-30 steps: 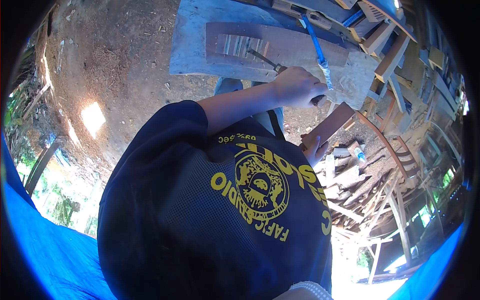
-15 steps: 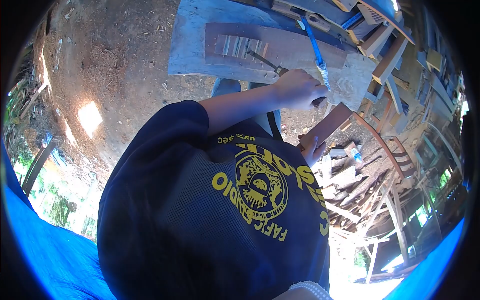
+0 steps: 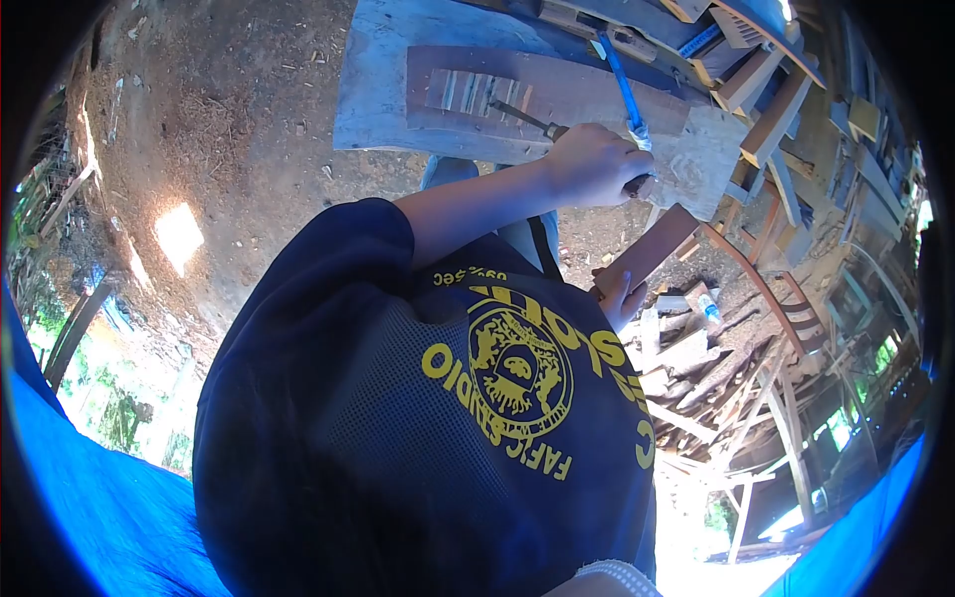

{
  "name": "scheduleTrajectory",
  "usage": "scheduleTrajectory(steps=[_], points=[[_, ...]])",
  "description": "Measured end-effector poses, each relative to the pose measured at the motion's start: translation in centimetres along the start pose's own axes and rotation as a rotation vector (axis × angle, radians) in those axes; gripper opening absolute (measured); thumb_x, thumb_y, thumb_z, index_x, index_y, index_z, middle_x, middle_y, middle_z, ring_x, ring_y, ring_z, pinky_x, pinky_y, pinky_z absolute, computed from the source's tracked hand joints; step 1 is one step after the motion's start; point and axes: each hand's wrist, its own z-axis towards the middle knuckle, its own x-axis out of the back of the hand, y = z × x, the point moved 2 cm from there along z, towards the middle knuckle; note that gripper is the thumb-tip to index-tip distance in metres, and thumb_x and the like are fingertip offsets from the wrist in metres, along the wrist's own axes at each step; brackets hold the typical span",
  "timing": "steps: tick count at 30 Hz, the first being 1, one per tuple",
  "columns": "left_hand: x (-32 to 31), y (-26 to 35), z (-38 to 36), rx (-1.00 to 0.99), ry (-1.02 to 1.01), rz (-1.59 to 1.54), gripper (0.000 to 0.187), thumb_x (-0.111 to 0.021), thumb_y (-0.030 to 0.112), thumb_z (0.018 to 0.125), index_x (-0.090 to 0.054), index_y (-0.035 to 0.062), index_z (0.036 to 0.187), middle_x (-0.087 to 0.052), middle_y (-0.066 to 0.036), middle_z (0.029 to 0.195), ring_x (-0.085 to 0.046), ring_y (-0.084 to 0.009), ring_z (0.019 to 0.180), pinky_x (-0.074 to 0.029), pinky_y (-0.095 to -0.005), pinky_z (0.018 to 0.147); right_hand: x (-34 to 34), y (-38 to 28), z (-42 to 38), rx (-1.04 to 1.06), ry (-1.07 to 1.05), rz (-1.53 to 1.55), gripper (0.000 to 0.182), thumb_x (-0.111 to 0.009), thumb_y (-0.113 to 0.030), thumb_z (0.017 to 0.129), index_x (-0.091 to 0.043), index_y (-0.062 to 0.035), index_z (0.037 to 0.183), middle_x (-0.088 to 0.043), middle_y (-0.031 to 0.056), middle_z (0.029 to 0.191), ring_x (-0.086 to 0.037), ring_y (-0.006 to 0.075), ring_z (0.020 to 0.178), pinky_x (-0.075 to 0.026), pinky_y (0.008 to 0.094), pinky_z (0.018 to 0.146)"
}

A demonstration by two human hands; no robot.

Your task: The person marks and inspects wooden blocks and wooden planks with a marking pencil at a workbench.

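The chisel [image 3: 530,120] is enclosed at its handle by the closed grip of the left hand [image 3: 597,164]; its tip is placed at the striped section [image 3: 473,94] of the brown board [image 3: 587,90], which is supported by the desk [image 3: 370,95]. The wooden block [image 3: 657,246] is clasped near one end by the right hand [image 3: 621,299], whose grip is partly hidden.

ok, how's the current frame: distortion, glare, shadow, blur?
Head view: heavy fisheye, black corners. Head view: the sunlit patch on the ground is blown out, as is background at lower right. Head view: the shirt sinks into shadow low down; the left hand shows no obvious blur.
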Motion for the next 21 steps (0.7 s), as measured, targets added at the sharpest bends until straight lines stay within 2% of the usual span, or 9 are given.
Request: scheduleTrajectory(steps=[21], points=[[-0.17,0.17,-0.09,0.001,-0.041,0.019,0.025,-0.073,0.026,0.066,-0.058,0.0139,0.083,-0.064,-0.004,0.070,-0.067,-0.0239,0.069,-0.052,-0.0388,0.061,-0.14,0.22,0.25,0.011,0.031,0.000,0.042,-0.051,-0.028,0.098,-0.036,-0.0014,0.126,-0.065,0.0178,0.080,-0.050,0.0092,0.047,-0.031,0.0196,0.039]])
